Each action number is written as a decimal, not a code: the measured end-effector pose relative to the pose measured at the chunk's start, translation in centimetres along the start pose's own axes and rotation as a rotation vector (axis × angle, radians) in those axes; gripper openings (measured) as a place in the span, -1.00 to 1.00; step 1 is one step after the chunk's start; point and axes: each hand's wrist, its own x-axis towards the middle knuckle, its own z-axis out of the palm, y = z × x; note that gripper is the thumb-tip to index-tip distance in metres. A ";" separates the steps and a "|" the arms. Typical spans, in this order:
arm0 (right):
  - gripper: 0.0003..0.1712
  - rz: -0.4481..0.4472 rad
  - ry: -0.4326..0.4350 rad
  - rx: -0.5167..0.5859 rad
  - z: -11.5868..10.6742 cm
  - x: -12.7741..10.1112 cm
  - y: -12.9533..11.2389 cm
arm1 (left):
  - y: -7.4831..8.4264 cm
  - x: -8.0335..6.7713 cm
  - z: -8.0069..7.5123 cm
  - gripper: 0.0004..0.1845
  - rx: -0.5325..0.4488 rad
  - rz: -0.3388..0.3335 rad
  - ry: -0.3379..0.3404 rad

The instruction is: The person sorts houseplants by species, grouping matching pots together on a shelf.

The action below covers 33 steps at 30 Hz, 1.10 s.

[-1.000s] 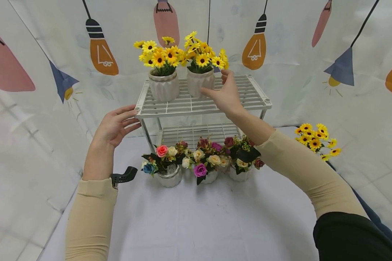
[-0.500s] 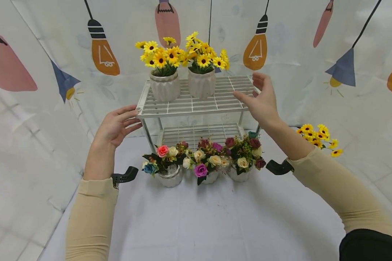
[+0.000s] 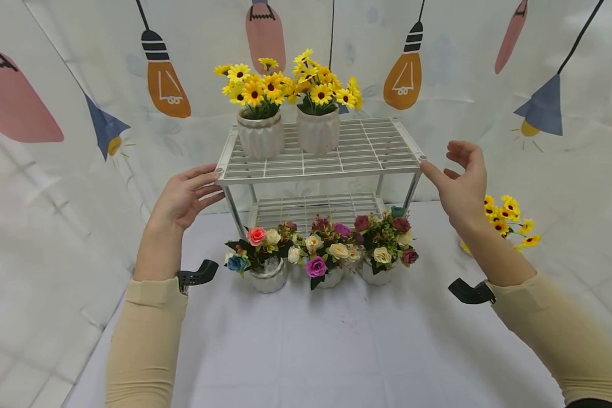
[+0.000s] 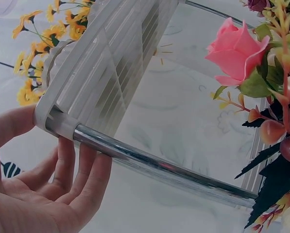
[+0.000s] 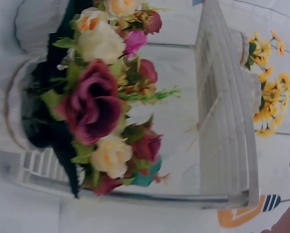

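Observation:
Against the near left corner of a white two-tier wire shelf rack (image 3: pixel 367 168), the fingertips of my left hand (image 3: pixel 183 195) rest with the fingers extended. In the left wrist view, one finger lies at the rack's corner cap and the others touch the chrome post (image 4: pixel 169 170). My right hand (image 3: pixel 464 181) holds nothing; its thumb tip overlaps the near right corner in the head view, fingers loosely bent. On the top tier, two white ribbed pots (image 3: pixel 261 136) of yellow daisy-like flowers (image 3: pixel 320 93) stand side by side, left of the middle.
On the white-clothed table (image 3: pixel 336 351), several potted rose arrangements stand before the lower tier: a pink-and-blue one (image 3: pixel 256 235), a purple one (image 3: pixel 316 266) and a dark red one (image 3: pixel 401 225). More yellow flowers (image 3: pixel 507 212) show behind my right forearm. A printed curtain (image 3: pixel 454 68) hangs behind.
My right hand has let go of the right-hand yellow-flower pot and moved right, past the rack's near right corner. My left hand stays at the left corner. The pots have stayed in place.

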 end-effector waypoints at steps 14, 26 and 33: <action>-0.31 0.230 0.077 -0.012 -3.9 -4.5 6.1 | -0.1 0.3 0.2 -0.28 0.007 0.007 0.004; -0.46 0.608 0.221 0.113 -6.1 -8.1 11.8 | 0.1 0.1 0.2 -0.29 0.021 0.012 0.024; -0.36 0.728 0.365 0.076 -7.4 -9.4 14.7 | -0.1 0.1 0.1 -0.28 0.012 0.001 0.020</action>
